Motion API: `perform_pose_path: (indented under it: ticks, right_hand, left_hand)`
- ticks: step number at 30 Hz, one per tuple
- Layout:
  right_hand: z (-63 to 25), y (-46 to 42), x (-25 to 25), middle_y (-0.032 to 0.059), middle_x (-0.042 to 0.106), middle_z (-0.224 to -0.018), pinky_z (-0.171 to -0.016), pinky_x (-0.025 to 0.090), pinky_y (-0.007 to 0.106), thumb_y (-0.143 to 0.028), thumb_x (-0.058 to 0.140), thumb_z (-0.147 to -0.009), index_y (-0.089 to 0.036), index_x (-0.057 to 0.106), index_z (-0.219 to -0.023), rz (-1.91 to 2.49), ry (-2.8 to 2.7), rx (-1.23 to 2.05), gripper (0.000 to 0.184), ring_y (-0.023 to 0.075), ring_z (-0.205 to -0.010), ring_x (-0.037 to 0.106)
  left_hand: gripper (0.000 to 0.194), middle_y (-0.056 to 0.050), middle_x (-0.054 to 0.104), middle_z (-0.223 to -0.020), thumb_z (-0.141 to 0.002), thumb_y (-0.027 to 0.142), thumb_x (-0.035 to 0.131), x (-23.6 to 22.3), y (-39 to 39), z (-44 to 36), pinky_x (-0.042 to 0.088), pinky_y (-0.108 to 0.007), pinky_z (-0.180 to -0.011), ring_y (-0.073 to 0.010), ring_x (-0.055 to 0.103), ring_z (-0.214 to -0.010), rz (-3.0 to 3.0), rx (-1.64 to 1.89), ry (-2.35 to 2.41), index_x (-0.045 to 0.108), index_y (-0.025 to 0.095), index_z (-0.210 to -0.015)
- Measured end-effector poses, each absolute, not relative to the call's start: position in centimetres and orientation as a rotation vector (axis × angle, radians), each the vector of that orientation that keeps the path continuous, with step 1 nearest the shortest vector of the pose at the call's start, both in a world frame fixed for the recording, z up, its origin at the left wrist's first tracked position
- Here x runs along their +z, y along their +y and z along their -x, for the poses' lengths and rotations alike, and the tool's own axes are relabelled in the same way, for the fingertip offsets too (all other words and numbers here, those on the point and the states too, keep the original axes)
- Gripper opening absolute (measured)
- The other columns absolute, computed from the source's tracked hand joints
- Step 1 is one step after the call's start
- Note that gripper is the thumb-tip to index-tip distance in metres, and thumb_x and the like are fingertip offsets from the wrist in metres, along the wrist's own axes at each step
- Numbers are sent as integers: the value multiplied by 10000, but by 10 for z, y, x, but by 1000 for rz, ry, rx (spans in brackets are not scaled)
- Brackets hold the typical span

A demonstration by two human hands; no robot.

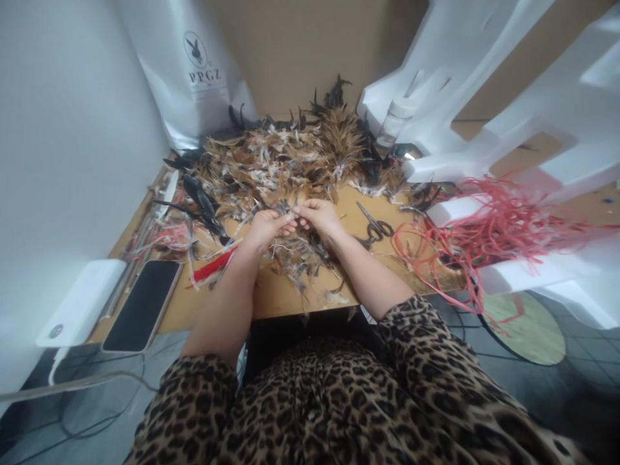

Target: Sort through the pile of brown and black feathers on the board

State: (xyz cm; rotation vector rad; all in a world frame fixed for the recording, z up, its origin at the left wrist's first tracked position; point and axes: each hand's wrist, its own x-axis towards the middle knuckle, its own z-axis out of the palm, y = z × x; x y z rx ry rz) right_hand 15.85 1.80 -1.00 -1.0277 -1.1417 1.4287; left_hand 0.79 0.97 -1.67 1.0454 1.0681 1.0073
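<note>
My left hand (272, 227) and my right hand (318, 218) meet over the near part of the table, fingertips pinched together. Between them is a small bunch of brown feathers (289, 199), its tips pointing away from me. Both hands seem closed on its base, though the fingers partly hide it. Beyond them spreads a large heap of brown, white and black feathers (271, 155). Loose feather scraps (303, 258) and a white thread lie just below my hands. A pair of dark-handled scissors (375, 223) rests to the right of my right hand.
Pink ribbon strips (508, 223) tangle over white foam pieces (547, 268) at right. On the left lie a phone (143, 307), a white power bank (82, 300) with a cable, and a red strip (213, 266). A silver bag (198, 84) and a clear bottle (393, 123) stand behind.
</note>
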Motion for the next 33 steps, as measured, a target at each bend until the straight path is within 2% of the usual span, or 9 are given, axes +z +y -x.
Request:
perform_pose_path:
  ticks: [5,9,17,23,26,29,33]
  right_hand:
    - [-160,18,-11,-29,555,-474,-377,350,170,-381,766,-545,-133,589,-609,1077,-1170,1431,311,50,-398,453]
    - [-158,17,-11,-71,476,-425,-387,279,179,-381,749,-557,-148,582,-608,1026,-1153,1377,292,37,-379,368]
    - [-152,15,-12,-62,529,-531,-492,302,191,-360,742,-551,-146,591,-610,1010,-1141,1289,269,45,-493,402]
    - [-158,17,-8,-60,511,-513,-482,286,197,-396,718,-583,-146,632,-708,1021,-1171,1348,292,45,-467,368]
    - [-177,26,1,-50,524,-533,-498,314,204,-401,692,-618,-146,652,-782,1077,-1179,1188,306,54,-478,384]
    - [-200,36,7,-12,594,-614,-579,379,219,-346,668,-635,-124,652,-719,1143,-1290,958,237,71,-551,462]
    - [-213,40,5,15,641,-653,-615,403,226,-260,618,-656,-116,665,-683,1317,-1628,810,153,97,-596,519]
  left_hand:
    - [277,-68,662,-604,-590,329,766,-15,9,-12,462,-206,-499,-92,581,-484,-1105,1019,1134,657,81,-646]
    - [264,-58,658,-604,-599,311,763,-14,7,-11,459,-190,-511,-76,576,-487,-1070,1017,1105,656,74,-651]
    - [260,-51,650,-620,-584,292,779,-17,9,-6,443,-174,-530,-56,559,-514,-979,968,978,645,79,-653]
    - [254,-59,650,-606,-601,282,772,-14,8,-5,430,-161,-493,-57,560,-487,-965,1015,1009,651,65,-655]
    - [213,-72,676,-662,-643,257,745,-11,11,0,428,-148,-494,-55,579,-511,-914,1139,1017,656,69,-690]
    - [158,-79,696,-723,-678,221,714,-10,14,5,427,-138,-494,-58,604,-551,-857,1250,991,658,79,-720]
    - [128,-82,699,-732,-698,202,692,-10,15,6,423,-133,-493,-55,606,-554,-837,1285,981,656,80,-714]
